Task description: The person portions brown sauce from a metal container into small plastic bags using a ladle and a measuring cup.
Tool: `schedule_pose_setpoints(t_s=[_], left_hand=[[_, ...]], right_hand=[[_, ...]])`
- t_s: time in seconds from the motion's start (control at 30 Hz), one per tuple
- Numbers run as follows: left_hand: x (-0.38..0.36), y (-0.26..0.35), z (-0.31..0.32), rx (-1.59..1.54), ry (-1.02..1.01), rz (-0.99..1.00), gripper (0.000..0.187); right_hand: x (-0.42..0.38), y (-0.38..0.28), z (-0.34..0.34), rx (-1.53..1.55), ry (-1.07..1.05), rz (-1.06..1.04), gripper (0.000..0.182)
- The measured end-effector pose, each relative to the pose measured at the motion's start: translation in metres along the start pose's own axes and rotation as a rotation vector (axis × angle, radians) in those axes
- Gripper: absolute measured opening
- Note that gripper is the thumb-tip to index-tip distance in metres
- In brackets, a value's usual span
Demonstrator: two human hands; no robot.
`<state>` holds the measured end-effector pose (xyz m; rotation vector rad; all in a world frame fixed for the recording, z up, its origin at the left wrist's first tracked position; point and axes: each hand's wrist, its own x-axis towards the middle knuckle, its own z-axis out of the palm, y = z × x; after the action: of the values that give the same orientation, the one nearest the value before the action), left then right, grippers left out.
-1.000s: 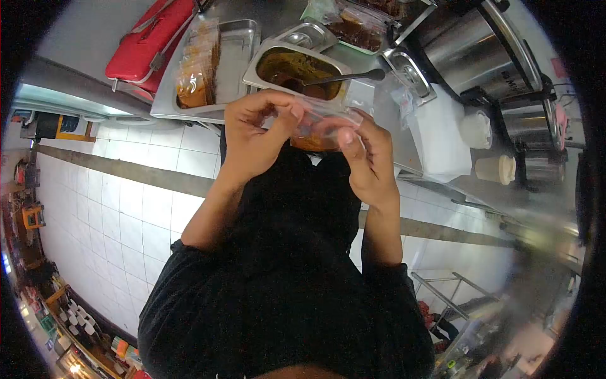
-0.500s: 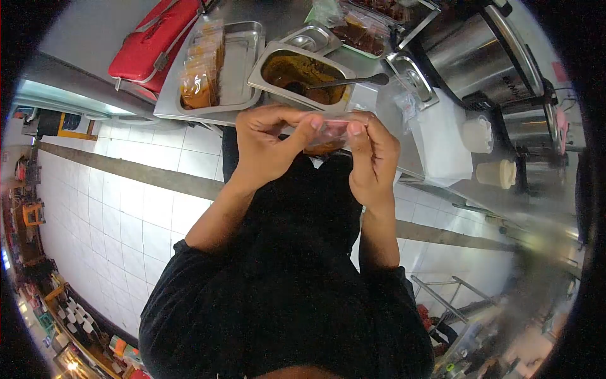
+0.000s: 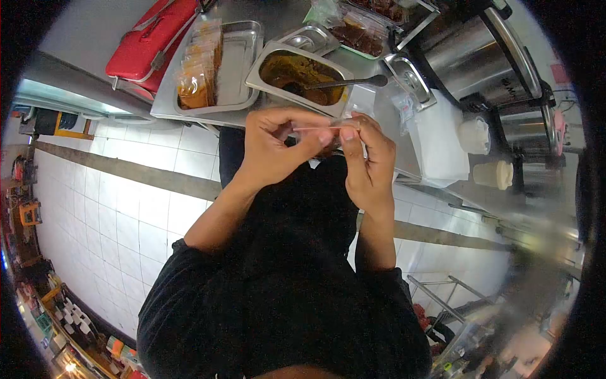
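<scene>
My left hand and my right hand are raised close together in front of my dark shirt. Both pinch the top edge of a small clear plastic bag with brown sauce inside; the bag hangs between my fingers and is mostly hidden by them. Just beyond my hands stands a steel pan of brown sauce with a dark ladle resting in it.
A steel tray at the left holds several filled sauce bags. A red bag lies farther left. Large steel pots, a white folded cloth and small cups stand at the right. White tiled floor lies below.
My hands have drawn closer together along the bag's top edge, and the bag now looks flatter and pinched along its mouth.
</scene>
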<state>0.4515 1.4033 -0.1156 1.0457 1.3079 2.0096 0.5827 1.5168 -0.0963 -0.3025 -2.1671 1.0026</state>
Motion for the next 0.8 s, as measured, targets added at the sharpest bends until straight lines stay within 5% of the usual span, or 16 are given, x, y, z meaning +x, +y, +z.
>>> schedule_pose_setpoints(t_s=[0.53, 0.6, 0.7, 0.8], left_hand=[[-0.01, 0.011, -0.048, 0.236, -0.117, 0.043, 0.019], [-0.014, 0.016, -0.058, 0.003, 0.271, 0.147, 0.032], [-0.017, 0.008, -0.125, 0.324, 0.748, 0.187, 0.027], [-0.025, -0.013, -0.17, 0.461, 0.807, 0.254, 0.02]], right_hand=[[0.013, -0.014, 0.037, 0.094, -0.118, -0.063, 0.017], [0.022, -0.023, 0.061, 0.204, -0.209, 0.099, 0.026], [0.062, -0.017, 0.132, 0.366, -0.21, 0.138, 0.03], [0.103, 0.016, 0.2, 0.306, -0.195, 0.161, 0.027]])
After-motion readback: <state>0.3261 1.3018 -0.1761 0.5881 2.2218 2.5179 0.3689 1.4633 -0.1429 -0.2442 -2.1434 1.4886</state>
